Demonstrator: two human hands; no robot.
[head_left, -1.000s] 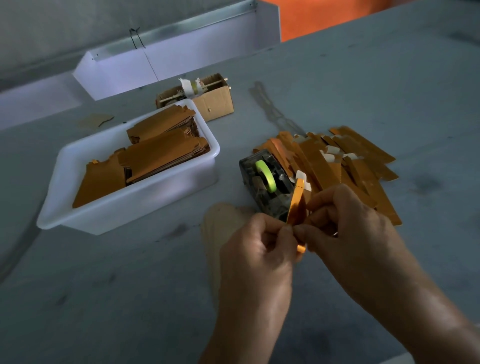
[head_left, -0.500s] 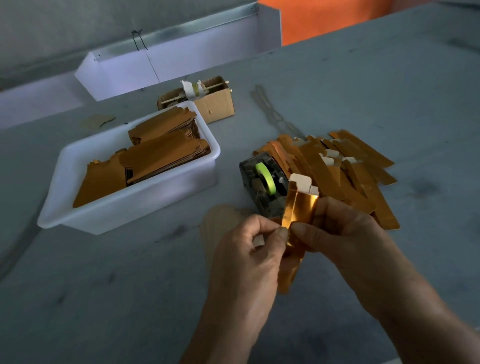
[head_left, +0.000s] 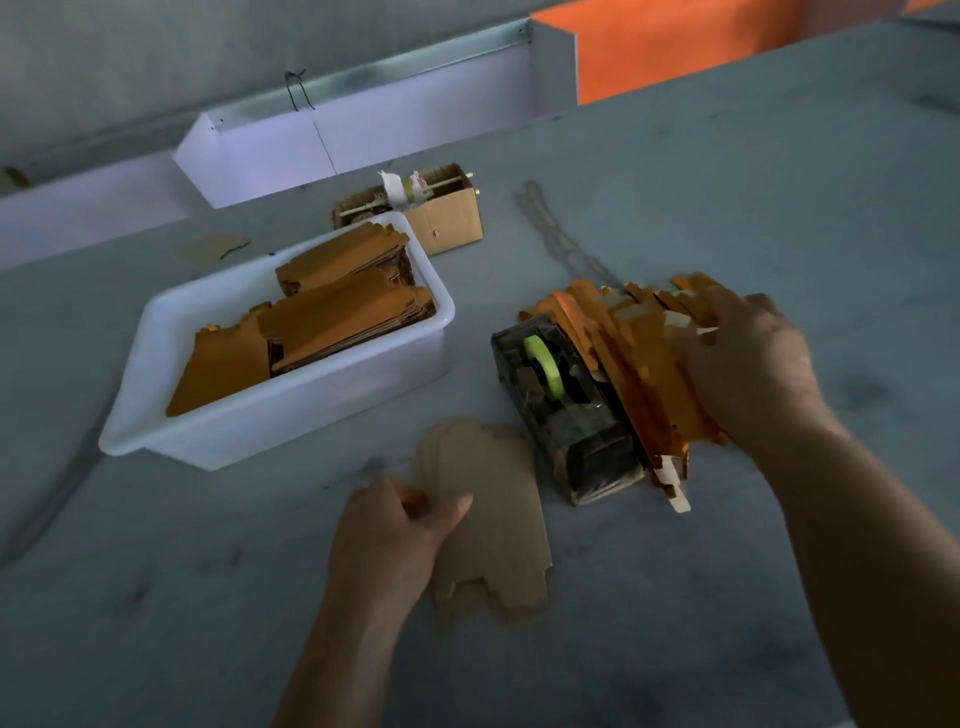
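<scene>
My right hand (head_left: 748, 364) is over the pile of folded orange cartons (head_left: 628, 358) to the right of the tape dispenser. The hand is blurred, its fingers bend down onto the pile, and any carton under them is hidden. My left hand (head_left: 395, 525) is at the left edge of a flat pale cardboard blank (head_left: 493, 545) near me. Its thumb lies on top, its fingers curl at the edge, and a bit of orange shows there. The dark tape dispenser (head_left: 571, 421) carries a green tape roll (head_left: 543, 366).
A white plastic tub (head_left: 291, 415) at the left holds stacks of flat orange blanks (head_left: 337, 317). Behind it stands a small brown cardboard box (head_left: 449, 221) with a rod and tape scraps. A white metal trough (head_left: 363, 140) and an orange panel (head_left: 675, 47) line the far edge.
Both hands held one orange carton in front of the dispenser. They have parted: the right hand moved up and right onto the pile, the left dropped to the flat blank.
</scene>
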